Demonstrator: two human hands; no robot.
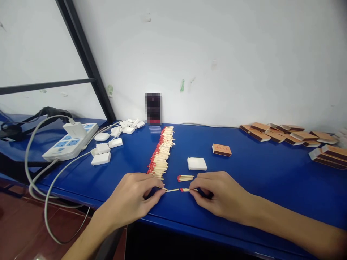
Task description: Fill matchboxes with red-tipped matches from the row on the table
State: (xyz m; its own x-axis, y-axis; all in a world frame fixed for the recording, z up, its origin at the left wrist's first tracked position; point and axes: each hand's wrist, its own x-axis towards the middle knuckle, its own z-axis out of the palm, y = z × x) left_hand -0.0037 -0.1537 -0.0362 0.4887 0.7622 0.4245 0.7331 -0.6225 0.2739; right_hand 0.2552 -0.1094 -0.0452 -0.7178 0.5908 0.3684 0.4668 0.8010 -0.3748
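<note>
Thumb and fingers of my left hand [135, 196] are pinched on a matchstick [172, 190], whose bare wooden end points right. Facing it, my right hand [219, 193] is closed on a few matches [184, 190] with their red heads to the left. Just beyond lies a small bundle of matches [185, 178], close to my right fingertips. A white matchbox tray [197, 164] rests behind that bundle, and an orange-brown matchbox [221, 150] sits farther back. A long row of loose matches [161, 151] stretches from my left fingers toward the wall, red heads mostly left.
White box pieces [101, 159] lie scattered at left, near a power strip [71, 142] with a plugged-in charger and looping cables. Several brown matchboxes [276, 135] are heaped at back right. A blurred dark device [153, 108] leans on the wall. The blue table's [244, 238] front edge runs below my hands.
</note>
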